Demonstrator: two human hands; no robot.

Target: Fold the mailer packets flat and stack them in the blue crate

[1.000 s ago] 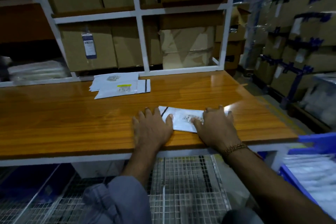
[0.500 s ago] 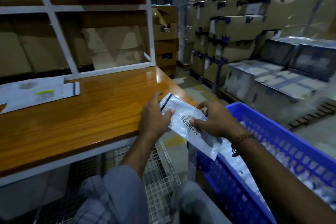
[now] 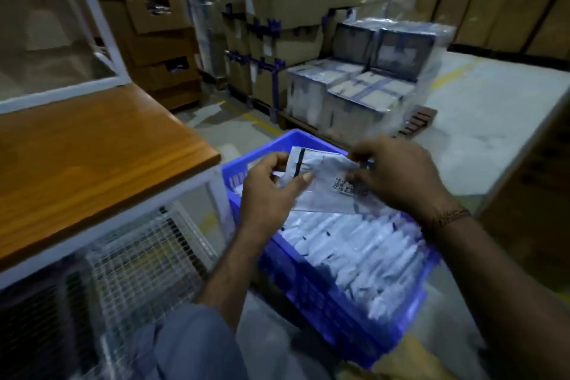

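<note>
Overhead, one packet (image 3: 324,185) (two hands)

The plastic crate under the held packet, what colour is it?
Blue: the latticed plastic crate shows it best in the head view, the only one.

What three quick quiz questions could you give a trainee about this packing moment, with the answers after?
1. True or false: the mailer packet already lies in the blue crate.
2. Which hand pinches the end with the black strip?
3. What fills the crate: A) cardboard boxes B) white packets C) nothing

Key:
1. False; both hands hold it above the crate.
2. The left hand; the right hand holds the other end.
3. B, rows of white packets.
</note>
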